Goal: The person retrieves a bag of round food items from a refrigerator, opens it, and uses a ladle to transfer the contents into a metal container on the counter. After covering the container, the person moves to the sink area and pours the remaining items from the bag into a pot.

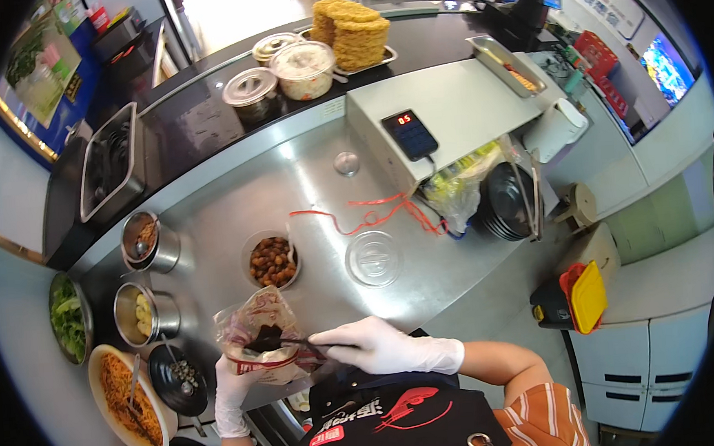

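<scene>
My left hand (232, 381), in a white glove, grips the side of an opened printed plastic bag (267, 372) near the counter's front edge. A black utensil (306, 341) is held by its handle in my gloved right hand (380, 346). Its other end reaches into the bag's mouth, where something dark shows; what else is inside cannot be seen. Just beyond the bag stands a round clear tub (271, 259) of glossy brown pieces, with a light-coloured spoon handle leaning out. A clear round lid (373, 259) lies flat to the right of that tub.
Steel pots (165, 247), a bowl of lettuce (68, 317), a white tub of shredded orange food (125, 384) and a black pan (179, 378) crowd the left. Red string (393, 211), a digital display (410, 135) and stacked black bowls (506, 204) are on the right. Fried noodle cakes (352, 36) stand behind.
</scene>
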Motion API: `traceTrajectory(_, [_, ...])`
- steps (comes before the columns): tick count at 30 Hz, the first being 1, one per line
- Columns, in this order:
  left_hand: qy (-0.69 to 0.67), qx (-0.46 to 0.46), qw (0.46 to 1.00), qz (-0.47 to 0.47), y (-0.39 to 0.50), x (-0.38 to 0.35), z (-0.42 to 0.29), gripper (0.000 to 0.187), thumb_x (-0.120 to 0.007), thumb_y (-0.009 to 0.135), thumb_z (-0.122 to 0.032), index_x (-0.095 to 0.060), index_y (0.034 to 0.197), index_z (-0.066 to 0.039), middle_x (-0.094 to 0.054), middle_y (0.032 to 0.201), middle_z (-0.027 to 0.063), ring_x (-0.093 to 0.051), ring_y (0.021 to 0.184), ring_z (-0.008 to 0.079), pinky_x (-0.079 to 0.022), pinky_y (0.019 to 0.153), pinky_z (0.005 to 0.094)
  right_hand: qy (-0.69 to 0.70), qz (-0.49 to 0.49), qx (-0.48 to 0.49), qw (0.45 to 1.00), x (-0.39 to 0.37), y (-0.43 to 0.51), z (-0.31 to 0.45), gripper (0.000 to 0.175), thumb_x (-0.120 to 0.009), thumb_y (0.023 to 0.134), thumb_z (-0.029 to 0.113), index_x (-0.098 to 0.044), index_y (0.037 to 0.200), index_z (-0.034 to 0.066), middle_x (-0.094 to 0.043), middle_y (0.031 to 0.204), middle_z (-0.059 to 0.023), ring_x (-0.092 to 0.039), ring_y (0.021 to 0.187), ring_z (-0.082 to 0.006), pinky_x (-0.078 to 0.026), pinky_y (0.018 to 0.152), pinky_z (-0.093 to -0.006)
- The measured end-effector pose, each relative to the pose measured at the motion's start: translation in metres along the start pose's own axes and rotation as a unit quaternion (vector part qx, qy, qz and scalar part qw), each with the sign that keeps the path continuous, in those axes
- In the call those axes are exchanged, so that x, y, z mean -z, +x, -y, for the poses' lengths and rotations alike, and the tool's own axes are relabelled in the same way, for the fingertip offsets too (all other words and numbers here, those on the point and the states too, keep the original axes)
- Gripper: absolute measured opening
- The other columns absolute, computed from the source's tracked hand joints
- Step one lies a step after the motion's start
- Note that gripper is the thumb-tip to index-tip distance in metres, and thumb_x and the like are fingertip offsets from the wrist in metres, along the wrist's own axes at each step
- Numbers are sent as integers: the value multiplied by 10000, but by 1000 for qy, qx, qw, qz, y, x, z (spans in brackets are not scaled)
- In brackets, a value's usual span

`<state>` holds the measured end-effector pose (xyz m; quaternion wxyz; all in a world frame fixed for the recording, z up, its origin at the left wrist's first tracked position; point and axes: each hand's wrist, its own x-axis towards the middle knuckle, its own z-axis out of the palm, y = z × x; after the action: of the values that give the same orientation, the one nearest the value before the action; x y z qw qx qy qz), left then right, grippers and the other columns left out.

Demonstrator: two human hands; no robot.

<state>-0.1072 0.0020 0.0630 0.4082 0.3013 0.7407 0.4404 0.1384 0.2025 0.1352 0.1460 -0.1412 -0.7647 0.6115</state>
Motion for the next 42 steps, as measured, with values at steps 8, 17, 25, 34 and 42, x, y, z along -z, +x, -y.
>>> traceTrajectory(8, [3,24,999,-28,-7,0,9,554,-840,634,-25,-586,1125,6,-665,993,50,-611,899,115,-503,830,281,177,-52,-191,964,18,-13,6,316,-529,926,54,-622,1226,33,-627,722,-10,-478,571,-40,-422,539,-205])
traceTrajectory(17, [-85,-13,991,-102,-5,-4,15,266,-648,678,94,-605,929,18,-607,824,-23,-554,737,60,-455,671,212,381,-281,-222,852,80,-76,6,325,-575,903,159,-625,1150,-47,-642,731,-78,-511,570,-104,-408,548,-220])
traceTrajectory(25, [-95,-39,991,-81,-3,2,23,322,-726,715,-55,-643,1012,41,-693,917,68,-649,781,133,-505,727,269,307,-690,-73,651,162,-166,-47,247,-544,934,178,-623,1085,-1,-625,776,-55,-506,632,-126,-381,560,-259])
traceTrajectory(34, [-20,-31,994,-105,-9,2,19,287,-704,671,-11,-625,944,30,-659,840,29,-592,766,96,-486,722,257,407,-678,-57,609,192,-179,-129,300,-523,969,394,-578,1022,104,-671,1070,-64,-527,791,-142,-418,700,-276])
traceTrajectory(42, [-124,-31,968,-217,-32,-21,23,267,-609,708,34,-664,969,37,-696,897,62,-639,805,122,-503,744,260,427,-581,-241,650,110,-159,-138,384,-532,950,372,-550,1151,45,-623,972,-52,-526,739,-151,-438,683,-273])
